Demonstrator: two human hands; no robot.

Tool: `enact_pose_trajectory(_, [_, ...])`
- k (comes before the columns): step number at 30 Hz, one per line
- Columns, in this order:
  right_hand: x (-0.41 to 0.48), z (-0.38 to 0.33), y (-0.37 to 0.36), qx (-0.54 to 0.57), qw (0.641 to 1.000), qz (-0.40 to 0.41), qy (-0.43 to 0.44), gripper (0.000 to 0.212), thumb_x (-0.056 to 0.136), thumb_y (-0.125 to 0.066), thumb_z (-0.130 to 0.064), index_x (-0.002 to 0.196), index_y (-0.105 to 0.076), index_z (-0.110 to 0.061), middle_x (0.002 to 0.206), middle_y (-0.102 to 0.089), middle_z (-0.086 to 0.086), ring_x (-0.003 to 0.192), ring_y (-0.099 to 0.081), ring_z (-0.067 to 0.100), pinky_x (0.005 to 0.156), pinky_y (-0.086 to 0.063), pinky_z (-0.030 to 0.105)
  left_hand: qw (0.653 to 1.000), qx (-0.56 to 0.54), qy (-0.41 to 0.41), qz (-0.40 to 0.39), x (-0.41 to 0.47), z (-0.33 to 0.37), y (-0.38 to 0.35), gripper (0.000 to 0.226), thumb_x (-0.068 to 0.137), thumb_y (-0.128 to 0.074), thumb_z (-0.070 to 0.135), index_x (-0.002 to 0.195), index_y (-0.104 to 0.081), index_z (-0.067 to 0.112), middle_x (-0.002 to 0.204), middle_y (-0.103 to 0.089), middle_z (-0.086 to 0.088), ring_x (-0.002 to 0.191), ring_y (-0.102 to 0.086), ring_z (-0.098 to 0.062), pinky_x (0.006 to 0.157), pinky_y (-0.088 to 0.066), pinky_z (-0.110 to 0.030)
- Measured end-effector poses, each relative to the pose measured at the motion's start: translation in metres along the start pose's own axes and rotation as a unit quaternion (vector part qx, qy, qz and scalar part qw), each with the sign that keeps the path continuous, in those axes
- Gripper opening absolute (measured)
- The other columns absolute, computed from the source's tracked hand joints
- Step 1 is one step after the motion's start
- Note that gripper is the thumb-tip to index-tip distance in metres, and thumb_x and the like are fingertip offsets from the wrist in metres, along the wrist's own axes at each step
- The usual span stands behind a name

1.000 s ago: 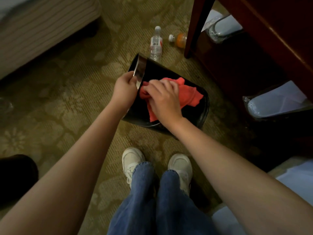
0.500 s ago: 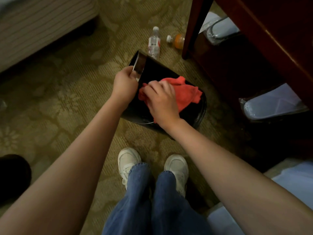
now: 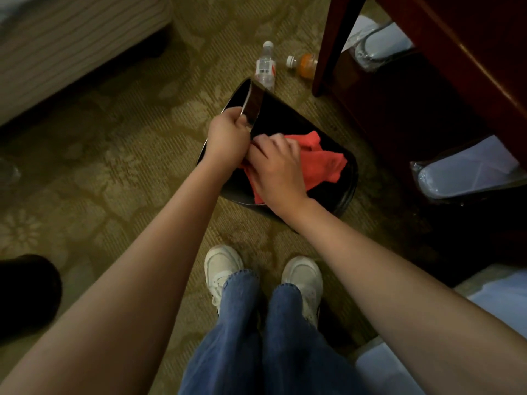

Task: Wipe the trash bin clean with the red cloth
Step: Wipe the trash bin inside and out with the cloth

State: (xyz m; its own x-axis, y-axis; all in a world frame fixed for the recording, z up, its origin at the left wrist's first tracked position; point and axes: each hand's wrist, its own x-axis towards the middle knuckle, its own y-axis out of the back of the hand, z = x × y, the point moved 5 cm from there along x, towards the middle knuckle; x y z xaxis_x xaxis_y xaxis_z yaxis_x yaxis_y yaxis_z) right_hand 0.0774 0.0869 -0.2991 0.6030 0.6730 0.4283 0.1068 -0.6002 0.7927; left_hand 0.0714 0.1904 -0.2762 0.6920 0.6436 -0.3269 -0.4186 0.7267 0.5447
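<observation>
A black glossy trash bin lies tipped on the patterned carpet in front of my feet. My left hand grips its shiny rim on the left side. My right hand presses the red cloth against the bin's dark side, fingers curled over the cloth next to the left hand. Part of the cloth spreads out to the right of my fingers.
A clear water bottle and an orange drink bottle lie on the carpet behind the bin. A dark wooden desk leg stands to the right, with lined bins under the desk. A striped bed base is upper left.
My right hand with the red cloth has slid left along the bin, close up against my left hand. The left hand keeps its hold on the rim.
</observation>
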Motion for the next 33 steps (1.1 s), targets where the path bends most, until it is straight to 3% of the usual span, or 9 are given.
enact_pose_trajectory(6, [-0.041,0.032,0.008,-0.016,0.999,-0.029,0.02,0.02,0.08,-0.053,-0.013,0.099,-0.05,-0.02,0.097,-0.064,0.006,0.084,-0.052,0.028,0.074,-0.033,0.038,0.999,-0.017,0.002,-0.035,-0.002,-0.008,0.007,0.028,0.099,-0.037,0.011,0.108,-0.063,0.011,0.075,-0.056,0.003,0.074,-0.055,-0.014,0.074,-0.046,-0.03])
enact_pose_trajectory(11, [-0.073,0.067,0.019,-0.046,0.997,-0.053,-0.042,0.02,0.079,-0.049,-0.012,0.096,-0.047,-0.022,0.092,-0.062,0.005,0.084,-0.055,0.029,0.075,-0.033,0.039,0.999,-0.027,0.014,-0.035,-0.003,-0.004,0.005,0.03,0.1,-0.035,0.014,0.115,-0.061,0.011,0.072,-0.053,0.005,0.067,-0.052,-0.008,0.067,-0.045,-0.025])
enact_pose_trajectory(15, [-0.029,0.017,0.007,0.006,0.999,-0.002,-0.032,0.017,0.077,-0.06,-0.012,0.094,-0.062,-0.017,0.092,-0.063,0.002,0.085,-0.047,0.024,0.075,-0.032,0.038,0.998,-0.032,0.012,-0.05,-0.005,0.0,0.001,0.028,0.099,-0.036,0.011,0.1,-0.064,0.011,0.075,-0.056,0.001,0.073,-0.055,-0.014,0.068,-0.046,-0.026])
enact_pose_trajectory(17, [-0.009,-0.004,0.001,0.011,1.0,0.001,0.0,0.011,0.08,-0.062,-0.014,0.09,-0.066,-0.015,0.09,-0.063,0.002,0.081,-0.05,0.025,0.073,-0.032,0.036,0.997,-0.044,0.017,-0.056,-0.004,-0.003,0.004,0.029,0.099,-0.036,0.009,0.083,-0.06,0.016,0.072,-0.052,-0.005,0.066,-0.05,-0.015,0.059,-0.043,-0.025])
enact_pose_trajectory(19, [-0.002,-0.007,-0.002,-0.002,1.0,-0.011,0.017,0.012,0.082,-0.061,-0.018,0.092,-0.067,-0.015,0.091,-0.063,0.001,0.079,-0.052,0.026,0.072,-0.033,0.036,0.993,-0.083,0.038,-0.07,-0.003,-0.005,0.006,0.032,0.099,-0.036,0.009,0.08,-0.059,0.022,0.075,-0.053,-0.008,0.067,-0.051,-0.017,0.057,-0.042,-0.027])
enact_pose_trajectory(25, [0.002,0.01,0.003,0.063,0.989,0.03,-0.134,0.025,0.08,-0.049,-0.017,0.099,-0.066,-0.015,0.096,-0.061,0.002,0.088,-0.051,0.024,0.076,-0.039,0.039,0.993,-0.079,0.031,-0.087,0.005,0.01,-0.005,0.032,0.099,-0.036,0.009,0.076,-0.056,0.02,0.072,-0.053,-0.002,0.058,-0.053,-0.009,0.052,-0.044,-0.019])
enact_pose_trajectory(29, [0.031,0.058,0.014,0.091,0.934,0.057,-0.341,0.016,0.087,-0.05,-0.012,0.097,-0.062,-0.016,0.104,-0.06,-0.001,0.102,-0.053,0.024,0.087,-0.04,0.043,0.993,-0.061,0.013,-0.099,0.003,0.006,-0.009,0.028,0.099,-0.037,0.009,0.084,-0.06,0.016,0.08,-0.054,-0.012,0.07,-0.053,-0.017,0.062,-0.041,-0.024])
enact_pose_trajectory(31, [0.033,0.058,0.016,0.082,0.942,0.048,-0.321,0.015,0.086,-0.052,-0.009,0.095,-0.061,-0.015,0.103,-0.06,-0.001,0.103,-0.052,0.024,0.085,-0.041,0.041,0.995,-0.063,0.007,-0.083,0.0,0.008,-0.008,0.026,0.098,-0.037,0.007,0.091,-0.061,0.013,0.074,-0.055,-0.003,0.063,-0.054,-0.006,0.058,-0.044,-0.018])
enact_pose_trajectory(33, [0.018,0.039,0.015,0.079,0.957,0.042,-0.275,0.019,0.079,-0.055,-0.006,0.095,-0.061,-0.015,0.101,-0.06,0.001,0.099,-0.051,0.024,0.08,-0.036,0.038,0.995,-0.066,0.017,-0.069,0.004,0.008,-0.006,0.026,0.098,-0.038,0.009,0.097,-0.063,0.011,0.073,-0.056,0.002,0.067,-0.056,-0.008,0.063,-0.047,-0.022])
